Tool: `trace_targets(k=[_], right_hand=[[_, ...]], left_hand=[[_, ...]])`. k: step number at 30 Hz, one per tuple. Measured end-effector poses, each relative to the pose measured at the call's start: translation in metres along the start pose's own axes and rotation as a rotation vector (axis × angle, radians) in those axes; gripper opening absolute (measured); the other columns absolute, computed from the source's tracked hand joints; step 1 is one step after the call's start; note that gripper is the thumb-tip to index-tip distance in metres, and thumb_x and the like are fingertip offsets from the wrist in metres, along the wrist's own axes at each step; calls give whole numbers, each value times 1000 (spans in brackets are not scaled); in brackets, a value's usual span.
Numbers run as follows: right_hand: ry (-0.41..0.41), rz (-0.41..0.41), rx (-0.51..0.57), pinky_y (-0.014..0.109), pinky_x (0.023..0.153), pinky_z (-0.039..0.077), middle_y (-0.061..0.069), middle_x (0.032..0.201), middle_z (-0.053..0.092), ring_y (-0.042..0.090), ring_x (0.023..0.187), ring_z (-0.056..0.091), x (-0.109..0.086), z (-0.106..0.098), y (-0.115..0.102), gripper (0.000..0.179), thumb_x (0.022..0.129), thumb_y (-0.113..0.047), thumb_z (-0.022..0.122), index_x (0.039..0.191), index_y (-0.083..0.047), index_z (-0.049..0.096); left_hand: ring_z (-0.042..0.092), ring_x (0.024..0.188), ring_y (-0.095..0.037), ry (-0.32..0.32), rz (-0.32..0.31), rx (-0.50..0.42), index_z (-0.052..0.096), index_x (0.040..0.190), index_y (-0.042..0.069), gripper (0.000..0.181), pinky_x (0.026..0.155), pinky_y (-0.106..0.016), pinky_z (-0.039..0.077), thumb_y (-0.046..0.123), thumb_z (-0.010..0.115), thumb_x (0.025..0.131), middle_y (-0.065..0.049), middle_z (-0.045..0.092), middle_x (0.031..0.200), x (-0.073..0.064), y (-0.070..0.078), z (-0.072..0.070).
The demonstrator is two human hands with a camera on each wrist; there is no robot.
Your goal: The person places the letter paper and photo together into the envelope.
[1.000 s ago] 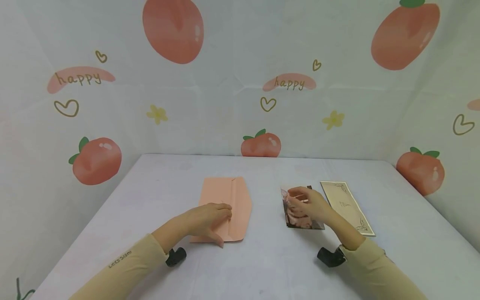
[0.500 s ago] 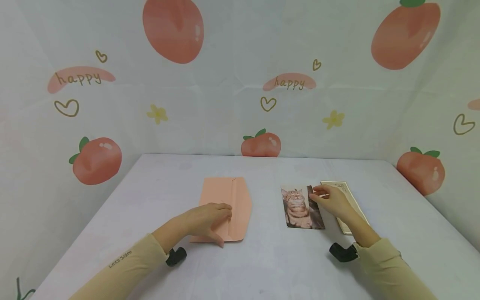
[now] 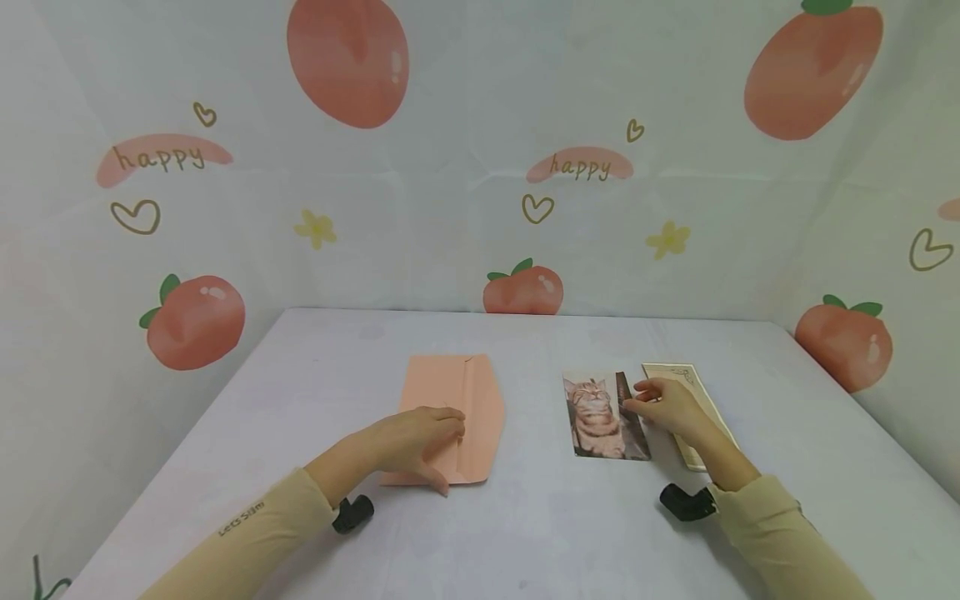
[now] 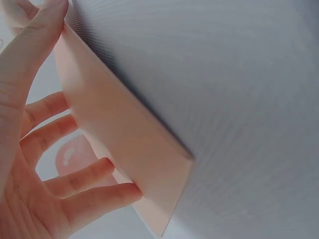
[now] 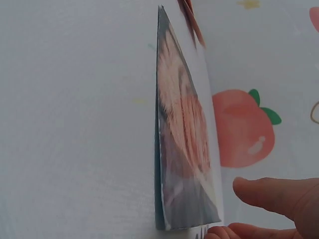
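My left hand (image 3: pixel 416 437) rests on a peach-coloured paper envelope (image 3: pixel 480 433), fingers spread over it and thumb at its near edge. In the left wrist view the fingertips touch the envelope's face (image 4: pixel 119 124) and the thumb lies at a corner. On the table to the right lies a photo of a ginger cat (image 3: pixel 596 417), face up. My right hand (image 3: pixel 667 408) hovers at the photo's right edge with fingers loosely bent. Seen from the right wrist, thumb and fingers are apart beside the photo (image 5: pixel 182 134). A cream card (image 3: pixel 692 458) with an ornamental border lies partly hidden beneath the right hand.
The table (image 3: pixel 517 542) is covered in white cloth. Behind it hangs a white curtain (image 3: pixel 450 200) printed with peaches, hearts and "happy". A black wrist device (image 3: pixel 686 502) sits under the right wrist, another (image 3: pixel 352 514) under the left.
My right hand has moved right, off the middle of the cat photo to its right edge, uncovering the picture and covering part of the cream card. The left hand stays on the envelope.
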State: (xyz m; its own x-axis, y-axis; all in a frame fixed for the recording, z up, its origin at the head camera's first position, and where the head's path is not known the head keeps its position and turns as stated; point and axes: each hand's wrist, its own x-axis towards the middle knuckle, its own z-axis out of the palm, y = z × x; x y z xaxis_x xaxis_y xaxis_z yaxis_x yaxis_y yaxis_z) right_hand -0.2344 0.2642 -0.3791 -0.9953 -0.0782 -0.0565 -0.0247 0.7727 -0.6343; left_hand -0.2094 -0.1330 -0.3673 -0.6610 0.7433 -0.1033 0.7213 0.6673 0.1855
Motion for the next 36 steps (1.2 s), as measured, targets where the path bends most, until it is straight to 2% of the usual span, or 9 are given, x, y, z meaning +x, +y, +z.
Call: trace_targets(k=[9, 20, 25, 36], right_hand=[[-21, 48, 58, 25, 64, 53, 29, 103, 59, 20, 79, 60, 4, 4, 0, 50, 85, -15, 66, 119, 18, 47], [-2, 19, 47, 23, 56, 45, 13, 81, 58, 11, 65, 51, 7, 7, 2, 47, 80, -9, 69, 114, 17, 49], [2, 25, 46, 23, 55, 43, 8, 76, 57, 10, 62, 49, 9, 8, 2, 47, 79, -9, 69, 113, 17, 50], [-3, 46, 60, 22, 58, 47, 19, 87, 59, 16, 72, 54, 6, 5, 0, 42, 81, -8, 68, 111, 18, 51]], left_hand=[[46, 130, -26, 2, 15, 8, 52, 122, 14, 71, 109, -40, 38, 54, 74, 69, -4, 48, 140, 0, -1, 1], [46, 130, -26, -10, -1, 8, 52, 124, 14, 71, 109, -41, 37, 54, 74, 69, -4, 47, 140, 1, 1, -1], [46, 130, -26, -8, 0, 14, 52, 124, 14, 71, 109, -40, 38, 55, 74, 69, -4, 47, 140, 1, 1, 0], [46, 130, -26, -8, -8, 7, 52, 124, 15, 72, 108, -40, 39, 56, 73, 68, -3, 46, 141, 1, -1, 2]])
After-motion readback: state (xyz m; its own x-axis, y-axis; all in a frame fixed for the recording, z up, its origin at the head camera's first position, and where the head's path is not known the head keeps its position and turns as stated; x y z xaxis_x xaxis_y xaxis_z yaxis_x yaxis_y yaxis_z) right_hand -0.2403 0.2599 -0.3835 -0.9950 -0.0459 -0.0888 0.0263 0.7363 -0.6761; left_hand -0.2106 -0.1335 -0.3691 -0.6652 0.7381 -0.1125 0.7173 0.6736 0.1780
